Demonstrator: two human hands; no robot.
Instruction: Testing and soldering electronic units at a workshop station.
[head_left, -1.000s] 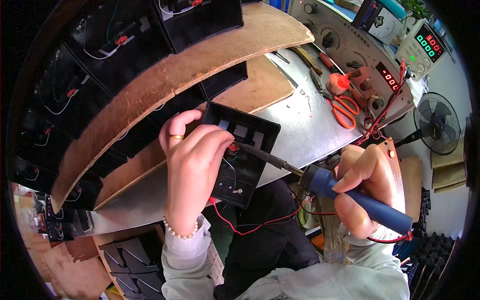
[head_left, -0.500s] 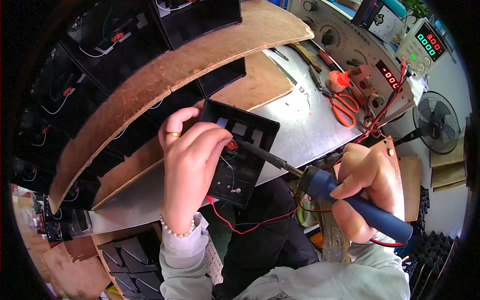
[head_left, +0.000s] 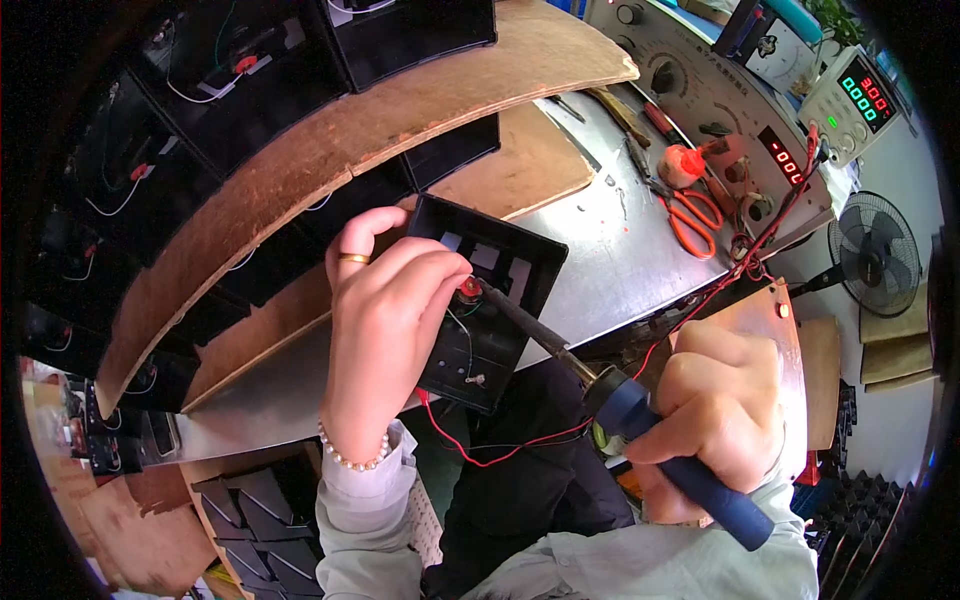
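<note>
R hand (head_left: pixel 718 420) is gripping soldering iron (head_left: pixel 622 402); L hand (head_left: pixel 388 300) is bunching nr red part (head_left: pixel 469 288), can't tell if holding; w/ hot tip (head_left: pixel 487 292) so close, slipping's poss. risking burns.

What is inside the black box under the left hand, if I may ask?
Inside the black box are pale patches, a red part and a thin wire. The soldering iron also reaches in. The left hand covers part of the interior; what lies beneath cannot be seen.
</note>
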